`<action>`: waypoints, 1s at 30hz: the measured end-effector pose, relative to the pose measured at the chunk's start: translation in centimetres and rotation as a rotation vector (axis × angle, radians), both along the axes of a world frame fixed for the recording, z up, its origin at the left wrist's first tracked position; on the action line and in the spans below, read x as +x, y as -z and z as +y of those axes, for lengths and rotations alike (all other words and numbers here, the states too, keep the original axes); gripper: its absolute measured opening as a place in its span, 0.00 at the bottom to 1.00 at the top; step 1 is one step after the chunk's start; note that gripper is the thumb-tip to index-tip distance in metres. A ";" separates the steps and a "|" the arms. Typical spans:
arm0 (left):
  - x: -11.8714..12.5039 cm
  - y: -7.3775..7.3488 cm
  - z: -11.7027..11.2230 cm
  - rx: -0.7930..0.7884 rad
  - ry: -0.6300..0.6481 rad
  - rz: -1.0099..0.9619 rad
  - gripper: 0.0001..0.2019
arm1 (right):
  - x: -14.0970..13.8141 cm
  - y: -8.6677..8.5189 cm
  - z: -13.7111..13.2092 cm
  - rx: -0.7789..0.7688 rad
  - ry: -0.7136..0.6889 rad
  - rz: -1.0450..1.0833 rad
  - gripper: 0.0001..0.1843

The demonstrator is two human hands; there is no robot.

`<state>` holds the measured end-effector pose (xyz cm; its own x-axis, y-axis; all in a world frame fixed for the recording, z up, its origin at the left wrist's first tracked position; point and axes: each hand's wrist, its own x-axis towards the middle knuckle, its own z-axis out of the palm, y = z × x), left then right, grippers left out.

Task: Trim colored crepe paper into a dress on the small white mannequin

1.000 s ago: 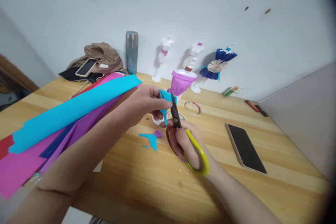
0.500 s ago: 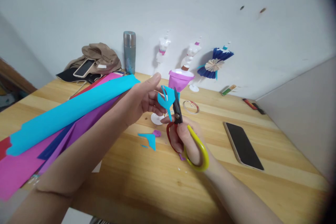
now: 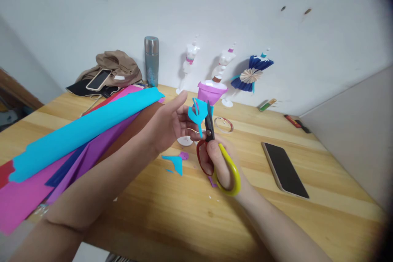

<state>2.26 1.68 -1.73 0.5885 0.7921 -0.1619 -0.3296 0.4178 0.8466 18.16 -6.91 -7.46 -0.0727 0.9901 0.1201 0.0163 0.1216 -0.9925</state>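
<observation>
A small cut piece of bright blue paper (image 3: 200, 111) with slits in it stays at the fingers of my left hand (image 3: 172, 123). The thumb stands up away from it, and the fingers are partly hidden behind the paper. My right hand (image 3: 221, 159) grips scissors (image 3: 235, 184) with red and yellow handles, thumb and fingers through the loops. Their dark blades point up at the paper's right edge and look nearly closed. Below the hands lie a blue paper scrap (image 3: 175, 163) and a purple scrap (image 3: 183, 155). Behind stands a white dress form with a purple skirt (image 3: 211, 92).
Long coloured paper sheets (image 3: 86, 131) lie at left under my forearm. A phone (image 3: 284, 170) rests at right. Along the wall stand a flask (image 3: 151, 61), a white dress form (image 3: 192, 54) and one in navy pleats (image 3: 259, 63). A tape roll (image 3: 224, 125) sits behind the scissors.
My left hand and the blue paper have shifted slightly right. The scissors have moved a little with them, and their handles look closer together.
</observation>
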 end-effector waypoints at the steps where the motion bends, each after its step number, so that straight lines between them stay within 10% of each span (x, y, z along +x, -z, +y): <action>1: 0.0 0.0 -0.1 0.036 -0.003 -0.001 0.27 | 0.1 0.1 0.0 -0.004 -0.008 -0.008 0.31; 10: 0.2 0.2 -1.2 0.299 -0.215 0.106 0.10 | -0.1 0.1 -0.1 0.033 0.004 -0.042 0.31; 30: -0.3 -0.4 -0.4 0.356 -0.187 0.213 0.09 | 0.3 1.2 0.4 0.108 -0.065 -0.026 0.30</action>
